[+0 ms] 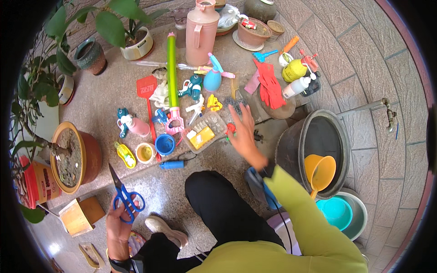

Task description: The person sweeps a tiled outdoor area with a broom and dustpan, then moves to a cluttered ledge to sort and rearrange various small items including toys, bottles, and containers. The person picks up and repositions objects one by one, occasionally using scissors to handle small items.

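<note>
A pair of scissors (125,201) with blue handles and dark blades lies across the fingers and upturned palm of my left hand (119,223), its tip pointing up and left. My right hand (243,131) reaches out over the step with its fingers apart and nothing in them. Just past its fingertips is a dark scouring pad of wire (235,104); whether they touch I cannot tell. Beside that hand are a small red plastic piece (231,128) and a clear plastic tray (215,123) holding a yellow item. Yellow toy pieces (214,103) lie close by.
A large black tub (286,153) with an orange ladle (319,170) stands at right, below a wall tap (390,117). Red gloves (269,85), a blue spray bottle (212,80), a red fly swatter (146,86) and a green tube (172,71) lie farther back. Potted plants (90,160) line the left.
</note>
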`<control>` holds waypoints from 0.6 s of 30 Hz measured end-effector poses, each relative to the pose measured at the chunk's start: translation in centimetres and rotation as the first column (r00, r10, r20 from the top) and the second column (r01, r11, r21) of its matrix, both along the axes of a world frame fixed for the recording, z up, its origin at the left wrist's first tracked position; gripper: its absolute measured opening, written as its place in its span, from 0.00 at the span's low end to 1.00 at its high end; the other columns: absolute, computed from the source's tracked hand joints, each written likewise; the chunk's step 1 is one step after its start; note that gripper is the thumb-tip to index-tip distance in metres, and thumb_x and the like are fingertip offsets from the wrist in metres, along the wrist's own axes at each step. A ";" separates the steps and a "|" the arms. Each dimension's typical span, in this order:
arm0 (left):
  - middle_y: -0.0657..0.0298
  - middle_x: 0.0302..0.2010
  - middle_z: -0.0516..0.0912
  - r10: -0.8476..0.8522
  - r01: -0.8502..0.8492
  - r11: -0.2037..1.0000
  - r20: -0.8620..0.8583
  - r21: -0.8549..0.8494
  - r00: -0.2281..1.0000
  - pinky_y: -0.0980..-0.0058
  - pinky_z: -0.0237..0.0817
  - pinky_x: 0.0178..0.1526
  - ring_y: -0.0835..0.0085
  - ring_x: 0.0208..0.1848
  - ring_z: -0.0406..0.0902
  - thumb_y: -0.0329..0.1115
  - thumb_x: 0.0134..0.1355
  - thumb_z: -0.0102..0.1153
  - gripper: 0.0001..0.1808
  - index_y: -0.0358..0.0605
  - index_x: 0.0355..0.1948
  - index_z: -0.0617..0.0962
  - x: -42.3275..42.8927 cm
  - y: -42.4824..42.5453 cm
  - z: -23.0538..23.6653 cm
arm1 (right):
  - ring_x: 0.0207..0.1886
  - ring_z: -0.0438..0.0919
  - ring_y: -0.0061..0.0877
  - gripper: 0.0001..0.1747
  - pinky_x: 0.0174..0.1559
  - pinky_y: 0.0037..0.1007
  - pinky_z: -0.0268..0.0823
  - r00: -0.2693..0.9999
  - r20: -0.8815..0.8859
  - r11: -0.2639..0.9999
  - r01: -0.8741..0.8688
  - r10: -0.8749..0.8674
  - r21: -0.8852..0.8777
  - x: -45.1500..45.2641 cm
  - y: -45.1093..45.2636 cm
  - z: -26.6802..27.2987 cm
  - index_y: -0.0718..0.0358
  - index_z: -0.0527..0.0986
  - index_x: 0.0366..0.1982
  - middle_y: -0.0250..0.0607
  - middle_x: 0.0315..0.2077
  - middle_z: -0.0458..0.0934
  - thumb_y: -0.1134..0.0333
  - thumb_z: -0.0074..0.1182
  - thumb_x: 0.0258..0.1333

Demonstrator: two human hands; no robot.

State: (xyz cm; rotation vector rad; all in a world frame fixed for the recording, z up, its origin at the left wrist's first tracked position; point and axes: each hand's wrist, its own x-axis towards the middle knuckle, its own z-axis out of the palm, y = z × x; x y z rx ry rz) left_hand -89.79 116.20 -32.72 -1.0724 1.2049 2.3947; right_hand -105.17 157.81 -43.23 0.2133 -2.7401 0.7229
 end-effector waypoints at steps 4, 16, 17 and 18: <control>0.50 0.50 0.78 -0.018 0.016 0.996 -0.015 -0.088 1.000 0.66 0.74 0.43 0.62 0.42 0.79 0.29 0.62 0.51 0.28 0.47 0.64 0.64 0.9 0.2 0.7 | 0.69 0.50 0.53 0.45 0.61 0.58 0.53 0.789 0.450 0.901 0.297 -0.418 0.316 -9.8 3.5 -7.8 0.52 0.62 0.64 0.52 0.64 0.55 0.73 0.63 0.40; 0.47 0.49 0.79 0.152 -0.146 0.983 0.049 -0.112 0.987 0.58 0.73 0.45 0.58 0.41 0.79 0.26 0.64 0.45 0.26 0.47 0.64 0.64 4.2 -1.3 0.9 | 0.55 0.71 0.49 0.30 0.57 0.43 0.62 0.952 0.160 0.965 0.259 -0.262 0.045 -17.4 5.8 -11.1 0.64 0.72 0.54 0.53 0.50 0.73 0.73 0.56 0.44; 0.47 0.49 0.79 0.160 -0.154 0.981 0.040 -0.117 0.986 0.58 0.73 0.45 0.57 0.41 0.79 0.26 0.64 0.44 0.25 0.47 0.63 0.65 4.4 -1.3 1.0 | 0.54 0.72 0.49 0.27 0.57 0.42 0.63 0.902 0.335 0.962 0.262 -0.272 0.073 -19.5 6.7 -11.2 0.64 0.74 0.53 0.54 0.49 0.75 0.71 0.56 0.45; 0.47 0.48 0.79 0.132 -0.128 0.985 0.029 -0.112 0.991 0.58 0.73 0.45 0.57 0.41 0.79 0.27 0.63 0.47 0.25 0.46 0.62 0.66 4.4 -1.6 1.1 | 0.54 0.73 0.49 0.25 0.57 0.42 0.63 0.822 0.494 0.958 0.267 -0.285 0.107 -21.1 7.4 -11.6 0.63 0.76 0.51 0.55 0.49 0.76 0.69 0.55 0.47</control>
